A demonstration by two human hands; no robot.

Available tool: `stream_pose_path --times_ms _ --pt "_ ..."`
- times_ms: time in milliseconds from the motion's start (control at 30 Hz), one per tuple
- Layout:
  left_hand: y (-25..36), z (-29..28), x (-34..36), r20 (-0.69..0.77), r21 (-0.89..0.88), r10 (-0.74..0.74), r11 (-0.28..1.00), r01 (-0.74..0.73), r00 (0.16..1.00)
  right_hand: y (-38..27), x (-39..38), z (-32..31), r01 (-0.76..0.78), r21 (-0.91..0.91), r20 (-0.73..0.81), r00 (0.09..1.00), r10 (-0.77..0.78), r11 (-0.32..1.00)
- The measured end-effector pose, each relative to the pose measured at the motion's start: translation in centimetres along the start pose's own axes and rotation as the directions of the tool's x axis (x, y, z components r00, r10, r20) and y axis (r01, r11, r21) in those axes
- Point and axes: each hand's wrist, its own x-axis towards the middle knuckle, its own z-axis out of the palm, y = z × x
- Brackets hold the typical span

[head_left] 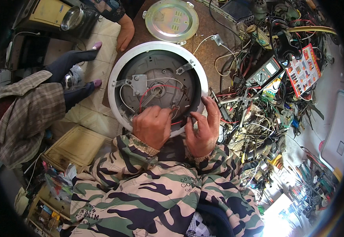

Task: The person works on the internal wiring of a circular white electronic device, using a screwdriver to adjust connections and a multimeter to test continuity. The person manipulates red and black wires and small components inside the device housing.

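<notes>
An opened round appliance body (114, 98), with a white rim and dark inside, sits bottom up in front of me. It looks like a rice cooker. Inside are a metal bracket (139, 84), a red wire (168, 85) and white wires. Over the near part of the opening, my left hand (152, 125) is closed with curled fingers; what they grip is hidden. My right hand (203, 132) is at the near right rim, its thumb and index finger bent together over something small and dark. A short red stretch of wire shows between the hands.
A round metal cover plate (171, 19) lies on the brown table beyond the body. Another person's hand (125, 34) rests at the table's far left edge. Tangled wires, a multimeter (264, 72) and a red-and-white card (304, 71) crowd the right. Someone in plaid (26, 106) is at left.
</notes>
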Motion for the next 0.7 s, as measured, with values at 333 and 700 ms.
stream_pose_path --times_ms 333,700 --pt "0.5 0.2 0.2 -0.005 0.017 -0.005 1.000 0.005 1.000 0.3 -0.4 0.0 0.071 -0.083 0.033 0.997 -0.069 0.994" --pt "0.4 0.2 0.4 -0.004 -0.042 -0.047 0.998 0.047 0.999 -1.0 2.7 0.2 0.068 -0.181 0.175 0.984 -0.036 0.981"
